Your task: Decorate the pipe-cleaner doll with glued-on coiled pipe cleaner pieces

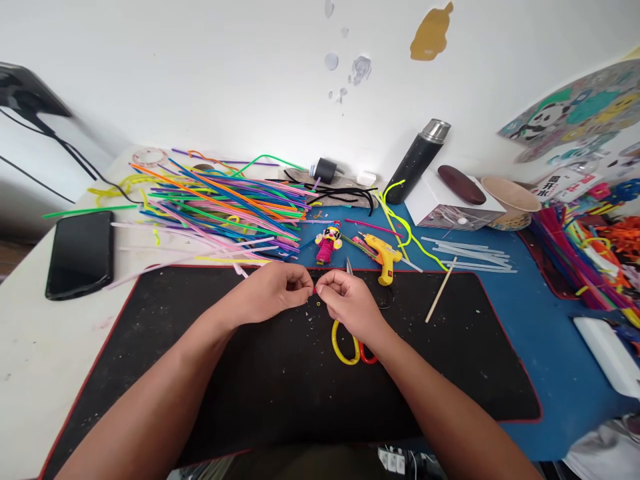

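Note:
My left hand (275,291) and my right hand (351,305) meet over the black mat, fingertips almost touching. Both pinch a tiny red piece (315,291), which looks like a bit of pipe cleaner; most of it is hidden by the fingers. Under my right hand lie scissors with yellow and red handles (345,353), their blade tip showing beyond the knuckles. Just past my fingertips is a small doll figure (327,245) with a magenta body and a yellow and white head. To its right rests a yellow hot glue gun (383,257).
Many coloured pipe cleaners (225,207) spread across the back left, near a black phone (80,253). Clear glue sticks (473,253) and a wooden stick (441,290) lie on the right. A black thermos (417,160) stands behind, beside a white box (450,200). Small scraps dot the mat (280,393).

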Action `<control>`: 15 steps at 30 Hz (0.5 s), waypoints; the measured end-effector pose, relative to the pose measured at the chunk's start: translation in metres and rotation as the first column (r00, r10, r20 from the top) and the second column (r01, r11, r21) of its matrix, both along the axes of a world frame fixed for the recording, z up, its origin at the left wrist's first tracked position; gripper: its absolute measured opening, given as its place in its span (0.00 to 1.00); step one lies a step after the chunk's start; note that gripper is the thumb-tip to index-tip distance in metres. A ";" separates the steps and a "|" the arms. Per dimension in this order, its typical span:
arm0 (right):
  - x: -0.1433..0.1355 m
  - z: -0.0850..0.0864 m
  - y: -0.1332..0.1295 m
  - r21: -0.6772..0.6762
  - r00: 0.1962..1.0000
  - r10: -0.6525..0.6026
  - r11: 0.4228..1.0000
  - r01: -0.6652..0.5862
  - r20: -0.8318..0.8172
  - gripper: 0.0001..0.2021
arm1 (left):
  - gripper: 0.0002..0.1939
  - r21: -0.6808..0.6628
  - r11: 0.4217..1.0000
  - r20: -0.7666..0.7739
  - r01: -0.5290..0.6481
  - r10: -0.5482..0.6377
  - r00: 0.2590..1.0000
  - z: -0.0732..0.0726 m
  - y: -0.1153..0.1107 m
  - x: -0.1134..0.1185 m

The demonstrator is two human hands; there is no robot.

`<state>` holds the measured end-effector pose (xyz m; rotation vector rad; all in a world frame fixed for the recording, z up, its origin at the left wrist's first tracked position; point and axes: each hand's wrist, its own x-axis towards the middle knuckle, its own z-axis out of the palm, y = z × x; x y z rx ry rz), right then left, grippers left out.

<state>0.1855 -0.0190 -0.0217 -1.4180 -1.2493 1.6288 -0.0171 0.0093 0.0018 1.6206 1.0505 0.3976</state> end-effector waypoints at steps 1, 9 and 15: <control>0.001 0.000 0.000 0.012 1.000 0.006 1.000 -0.006 0.004 0.08 | 0.09 -0.016 1.000 0.010 -0.006 0.006 1.000 0.000 0.000 0.000; 0.013 0.000 -0.003 0.277 0.929 0.126 0.933 -0.230 0.347 0.05 | 0.06 0.048 0.999 -0.068 0.008 -0.005 0.998 -0.002 0.000 0.000; 0.014 0.005 -0.003 0.347 0.862 0.152 0.871 -0.348 0.483 0.03 | 0.07 0.091 0.995 -0.121 0.038 -0.027 0.992 -0.004 0.001 0.000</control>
